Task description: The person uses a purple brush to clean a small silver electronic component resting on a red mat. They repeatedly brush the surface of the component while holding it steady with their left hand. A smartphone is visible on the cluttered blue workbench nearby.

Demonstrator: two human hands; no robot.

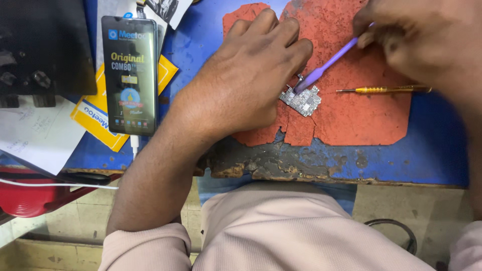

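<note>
A small grey circuit board (303,101) lies on a worn red mat (361,115). My left hand (241,80) rests on the mat just left of the board, fingers curled, fingertips pressing at the board's upper edge. My right hand (427,35), at the top right, grips a purple plastic tool (326,65) whose tip touches the top of the board.
A yellow-handled screwdriver (384,90) lies on the mat to the right of the board. A smartphone (130,75) with a white cable sits at the left on yellow packaging (95,120). The blue bench (432,150) has a chipped front edge. Papers and a dark device lie far left.
</note>
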